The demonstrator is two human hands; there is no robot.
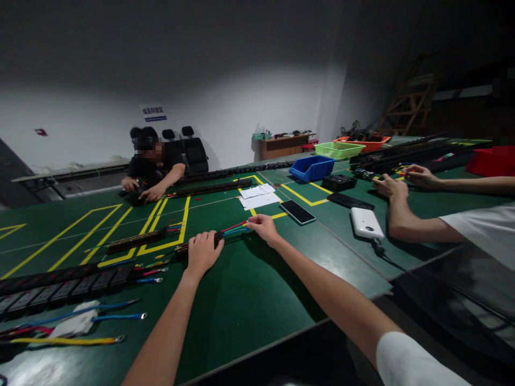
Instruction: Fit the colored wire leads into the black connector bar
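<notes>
My left hand (204, 252) is over a dark strip (182, 251) on the green table (257, 311), gripping it from above; my right hand (263, 228) pinches the ends of its red, blue and green wires (234, 229). Phone (298, 212) and white papers (259, 197) lie just beyond my right hand, blue bin (313, 169) farther back. More strips (68, 287) with lugged wires at my left, a co-worker's hands (391, 186) at my right, another person (151, 166) across the table.
</notes>
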